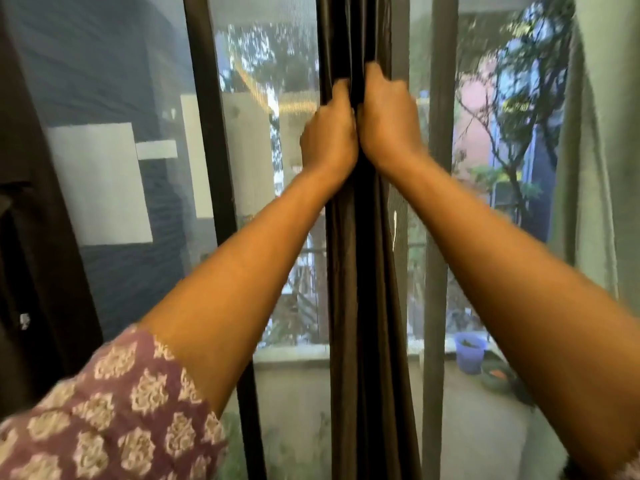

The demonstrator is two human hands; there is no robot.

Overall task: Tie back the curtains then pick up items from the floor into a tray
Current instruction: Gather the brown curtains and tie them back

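barely begun: left hand (329, 133) and right hand (389, 116) clenched around gathered dark curtain (360, 289); untied yet, floor pickup pending.

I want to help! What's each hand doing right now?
Left hand: closed, gripping the dark curtain.
Right hand: closed, gripping the same curtain.

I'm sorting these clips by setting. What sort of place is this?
Probably a room in a home, at glass doors onto a balcony. Both hands, left hand and right hand, bunch a dark curtain; outside stand a blue bucket and trees.
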